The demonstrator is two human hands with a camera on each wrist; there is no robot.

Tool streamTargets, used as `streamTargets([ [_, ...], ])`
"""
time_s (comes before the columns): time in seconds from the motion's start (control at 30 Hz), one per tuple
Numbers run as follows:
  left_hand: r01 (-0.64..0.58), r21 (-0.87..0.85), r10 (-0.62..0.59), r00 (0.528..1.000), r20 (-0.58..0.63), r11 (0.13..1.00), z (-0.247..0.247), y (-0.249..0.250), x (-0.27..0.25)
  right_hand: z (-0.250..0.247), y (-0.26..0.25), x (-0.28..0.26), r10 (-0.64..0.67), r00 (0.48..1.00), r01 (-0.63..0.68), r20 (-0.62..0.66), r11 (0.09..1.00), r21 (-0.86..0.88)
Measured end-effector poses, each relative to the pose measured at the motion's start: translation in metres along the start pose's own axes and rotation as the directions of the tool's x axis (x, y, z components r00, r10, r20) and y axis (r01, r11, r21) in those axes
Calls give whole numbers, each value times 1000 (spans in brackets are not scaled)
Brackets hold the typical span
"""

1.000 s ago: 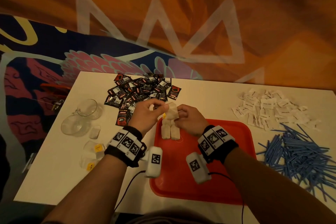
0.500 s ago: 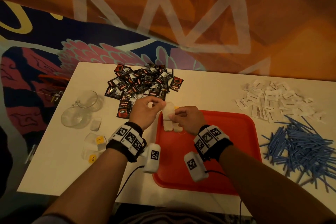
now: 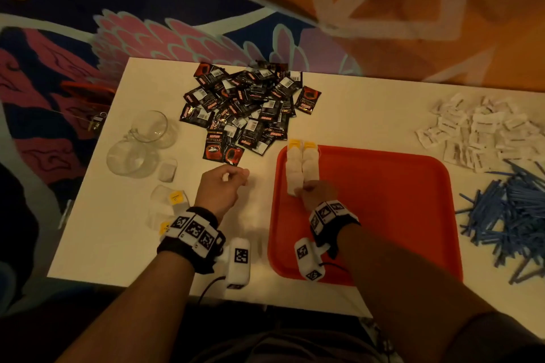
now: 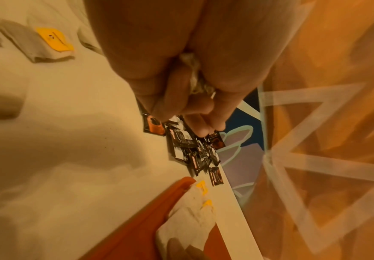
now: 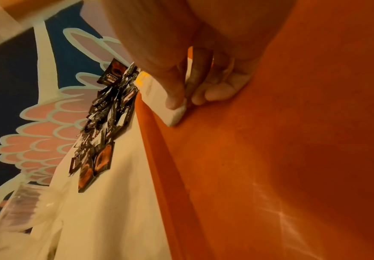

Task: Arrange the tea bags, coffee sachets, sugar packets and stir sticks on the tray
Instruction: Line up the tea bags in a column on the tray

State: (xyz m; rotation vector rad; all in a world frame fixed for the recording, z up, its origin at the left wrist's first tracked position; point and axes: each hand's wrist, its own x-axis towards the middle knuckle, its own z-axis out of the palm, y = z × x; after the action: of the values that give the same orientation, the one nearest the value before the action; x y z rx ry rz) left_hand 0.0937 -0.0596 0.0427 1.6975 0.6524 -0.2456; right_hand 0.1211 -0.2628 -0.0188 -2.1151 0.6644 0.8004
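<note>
Two white tea bags (image 3: 302,168) with yellow tags lie side by side in the far-left corner of the red tray (image 3: 383,209). My right hand (image 3: 306,190) is at their near ends. In the right wrist view the thumb and fingers of this hand (image 5: 183,103) pinch the near end of one tea bag (image 5: 159,100) against the tray (image 5: 270,158). My left hand (image 3: 236,178) rests on the table left of the tray, fingers curled round a crumpled white scrap (image 4: 195,77). The tea bags (image 4: 192,216) also show at the bottom of the left wrist view.
A pile of black coffee sachets (image 3: 247,109) lies behind my left hand. White sugar packets (image 3: 483,132) and blue stir sticks (image 3: 516,209) lie right of the tray. Two glass cups (image 3: 141,141) and loose tea bags (image 3: 171,200) are at the left.
Both hands held a tea bag over the tray's far-left corner. It now lies beside the other one. My left hand has drawn left onto the table.
</note>
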Motion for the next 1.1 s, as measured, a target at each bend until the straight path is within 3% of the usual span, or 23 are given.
streamTargets([
  [0.33, 63, -102, -63, 998, 7, 993, -5, -6, 1, 10, -1, 9, 16, 995, -24, -97, 996, -83],
  [0.6, 120, -123, -115, 992, 47, 985, 1, -3, -1, -2, 4, 3, -25, 996, 23, -80, 999, -27],
  [0.73, 222, -249, -190, 971, 146, 943, 10, 10, -2, -18, -6, -11, -147, 987, 148, -66, 989, 15],
  [0.83, 315, -348, -243, 941, 235, 883, 19, 24, -4, -35, -28, -37, -357, 933, 360, -49, 930, 81],
  [0.93, 364, -419, -234, 915, 330, 832, 27, 41, -9, -54, -52, -64, -580, 814, 579, -31, 808, 106],
  [1.0, 361, -436, -190, 902, 388, 824, 34, 54, -15, -66, -64, -77, -624, 781, 618, 11, 776, 127],
  [1.1, 316, -417, -132, 901, 414, 852, 46, 73, -24, -83, -76, -92, -618, 784, 616, 57, 786, 57],
])
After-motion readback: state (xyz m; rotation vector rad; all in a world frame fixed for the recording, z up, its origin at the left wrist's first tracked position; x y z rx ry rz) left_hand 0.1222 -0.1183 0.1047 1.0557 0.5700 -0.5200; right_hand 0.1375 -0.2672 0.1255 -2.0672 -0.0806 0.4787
